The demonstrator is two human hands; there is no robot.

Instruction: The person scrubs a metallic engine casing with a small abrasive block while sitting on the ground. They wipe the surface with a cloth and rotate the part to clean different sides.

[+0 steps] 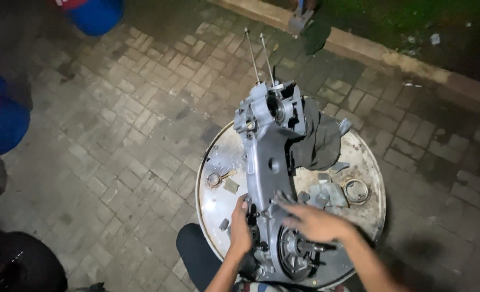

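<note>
A long grey engine crankcase (pixel 270 162) lies across a round metal drum top (pixel 213 200), with two thin studs (pixel 256 54) sticking out at its far end. My left hand (pixel 240 230) grips the near left edge of the case. My right hand (pixel 316 221), blurred, rests with spread fingers on the case's near right side, just above a round housing with a shaft (pixel 297 251). A dark rag (pixel 321 140) is draped against the case's right side.
On the drum top lie a connecting rod (pixel 218 178) at the left, a metal ring (pixel 355 190) at the right and small scraps. Brick paving surrounds the drum. A concrete kerb (pixel 391 57) runs along the back right. Blue drums (pixel 2 121) stand at the left.
</note>
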